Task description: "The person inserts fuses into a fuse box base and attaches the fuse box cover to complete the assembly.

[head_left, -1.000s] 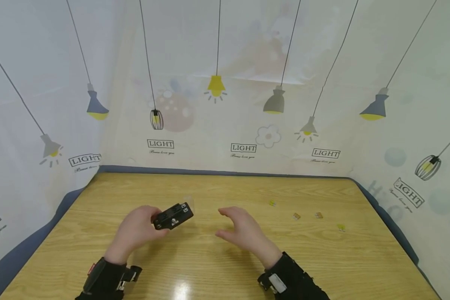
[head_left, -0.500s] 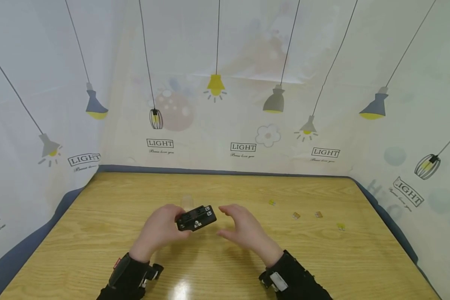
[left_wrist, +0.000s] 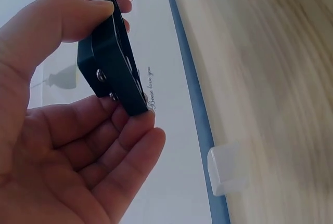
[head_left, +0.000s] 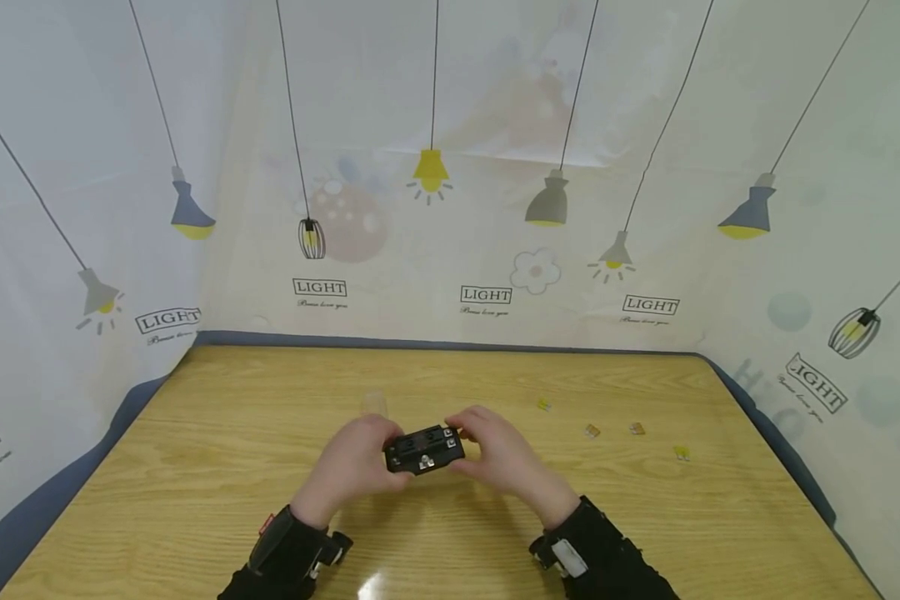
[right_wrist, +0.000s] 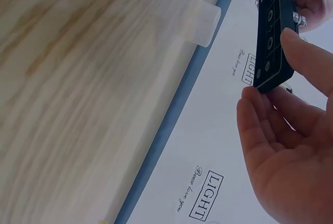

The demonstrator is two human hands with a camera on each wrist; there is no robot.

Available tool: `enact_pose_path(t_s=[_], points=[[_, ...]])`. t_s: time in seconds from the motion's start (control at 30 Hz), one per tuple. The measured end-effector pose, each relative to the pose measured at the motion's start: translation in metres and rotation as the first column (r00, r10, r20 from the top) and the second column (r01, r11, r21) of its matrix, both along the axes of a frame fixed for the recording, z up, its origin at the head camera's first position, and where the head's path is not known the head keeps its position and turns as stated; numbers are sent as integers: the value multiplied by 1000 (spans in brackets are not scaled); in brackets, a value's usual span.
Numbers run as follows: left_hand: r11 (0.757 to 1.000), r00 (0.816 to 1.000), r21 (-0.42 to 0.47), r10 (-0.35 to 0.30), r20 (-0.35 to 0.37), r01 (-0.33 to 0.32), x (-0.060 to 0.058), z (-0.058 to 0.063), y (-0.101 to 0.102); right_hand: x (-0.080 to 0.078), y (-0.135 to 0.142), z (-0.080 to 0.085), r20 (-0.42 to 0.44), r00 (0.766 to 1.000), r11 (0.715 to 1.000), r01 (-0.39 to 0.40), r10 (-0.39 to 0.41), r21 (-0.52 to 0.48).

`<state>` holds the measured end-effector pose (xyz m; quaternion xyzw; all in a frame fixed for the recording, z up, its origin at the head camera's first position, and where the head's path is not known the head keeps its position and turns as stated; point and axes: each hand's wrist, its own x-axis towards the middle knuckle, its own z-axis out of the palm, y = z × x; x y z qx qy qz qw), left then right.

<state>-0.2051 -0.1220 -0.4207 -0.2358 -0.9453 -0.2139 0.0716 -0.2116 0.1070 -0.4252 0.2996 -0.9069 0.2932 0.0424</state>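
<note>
Both hands hold a black fuse block (head_left: 423, 450), a small oblong box with metal screw terminals, above the table in the head view. My left hand (head_left: 348, 467) pinches its left end between thumb and fingers. At the other end, my right hand (head_left: 506, 457) has its thumb and fingertips on the block. The left wrist view shows two metal screws on the side of the block (left_wrist: 117, 57), with the left thumb across its upper edge. In the right wrist view the block's flat face (right_wrist: 273, 37) shows round holes.
A clear plastic cover (head_left: 374, 404) stands on the wooden table (head_left: 270, 383) behind the left hand. Right of the hands lie small yellow pieces (head_left: 682, 453) and orange-brown pieces (head_left: 637, 428) that look like blade fuses. A printed curtain (head_left: 450, 250) encloses the table.
My left hand has carried the fuse block rightward to the middle. My right hand, empty and apart before, has moved slightly and now grips the block's right end.
</note>
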Motion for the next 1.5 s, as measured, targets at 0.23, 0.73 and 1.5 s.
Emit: enact_pose_path(t_s=[0.23,0.73,1.5], points=[[999,999,-26,-44,0,44,-2,-5,10,-1,11,0,13,1000,998,-7,6,61],[998,995,11,-66,68,66,-9,-12,31,-3,32,-2,25,1000,993,15,-18,115],[990,980,29,-143,141,140,-34,-21,61,-14,52,-10,115,988,975,78,-103,210]])
